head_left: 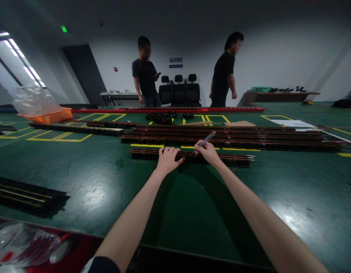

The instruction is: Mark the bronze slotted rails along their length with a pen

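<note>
tool [208,138]: clamped in right hand [207,152], best kept steady
strip [235,161]: left hand [167,160], fingers apart on it, should press firmly

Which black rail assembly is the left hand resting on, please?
The rail assembly just in front of the long central stack: only it lies beneath the left hand; others lie behind or farther left.

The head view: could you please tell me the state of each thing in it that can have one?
Near strip: lying lengthwise, apart from the strips behind.
Left hand: thumb spread, laid on the near strip.
Right hand: closed around the pen-like tool.
Pen-like tool: tilted, lower end toward the near strip.
Orange bin: heaped with clear plastic.
Green sign: lit.
Grey door: seems shut.
</note>
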{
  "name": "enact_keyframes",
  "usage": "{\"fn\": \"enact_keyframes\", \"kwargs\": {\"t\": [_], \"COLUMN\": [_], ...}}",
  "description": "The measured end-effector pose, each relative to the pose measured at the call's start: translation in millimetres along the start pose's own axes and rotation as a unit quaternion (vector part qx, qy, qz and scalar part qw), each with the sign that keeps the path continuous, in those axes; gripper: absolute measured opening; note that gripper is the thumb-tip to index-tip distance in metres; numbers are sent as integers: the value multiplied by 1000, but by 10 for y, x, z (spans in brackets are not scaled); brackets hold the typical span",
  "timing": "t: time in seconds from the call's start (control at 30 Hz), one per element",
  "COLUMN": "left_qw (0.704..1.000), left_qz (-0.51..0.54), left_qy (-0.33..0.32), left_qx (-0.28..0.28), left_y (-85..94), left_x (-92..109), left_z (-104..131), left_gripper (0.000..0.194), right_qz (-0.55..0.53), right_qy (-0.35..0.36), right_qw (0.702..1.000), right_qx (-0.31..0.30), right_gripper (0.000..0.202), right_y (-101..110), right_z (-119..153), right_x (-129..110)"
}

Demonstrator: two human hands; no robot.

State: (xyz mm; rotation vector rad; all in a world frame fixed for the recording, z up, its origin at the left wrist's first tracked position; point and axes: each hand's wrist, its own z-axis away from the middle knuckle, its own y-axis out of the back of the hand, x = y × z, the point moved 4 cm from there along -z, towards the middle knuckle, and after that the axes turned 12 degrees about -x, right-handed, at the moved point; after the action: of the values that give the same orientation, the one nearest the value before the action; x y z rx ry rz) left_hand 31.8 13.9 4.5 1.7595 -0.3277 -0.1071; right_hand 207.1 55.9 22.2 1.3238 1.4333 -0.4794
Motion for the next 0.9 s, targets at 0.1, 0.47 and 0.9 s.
{"fn": "enact_keyframes", "kwargs": {"t": [0.1, 0.47, 0.9], "left_qw": [1000, 1000, 999], "left_qz": [-4, -25, -31], "left_qy": [-1, 6, 2], "left_qx": [4, 13, 24], "left_y": [-3, 1, -7], "left_x": [2, 23, 31], "left_z": [1, 9, 10], "left_gripper": [49, 55, 48], "right_qz": [-3, 4, 4], "right_qy": [-4, -5, -5], "right_qw": [1000, 1000, 1000], "right_qx": [0, -7, -8], "right_gripper": [21, 21, 20], "right_y": [0, 2, 3], "right_z": [1, 0, 7], "right_x": [-2, -11, -29]}}
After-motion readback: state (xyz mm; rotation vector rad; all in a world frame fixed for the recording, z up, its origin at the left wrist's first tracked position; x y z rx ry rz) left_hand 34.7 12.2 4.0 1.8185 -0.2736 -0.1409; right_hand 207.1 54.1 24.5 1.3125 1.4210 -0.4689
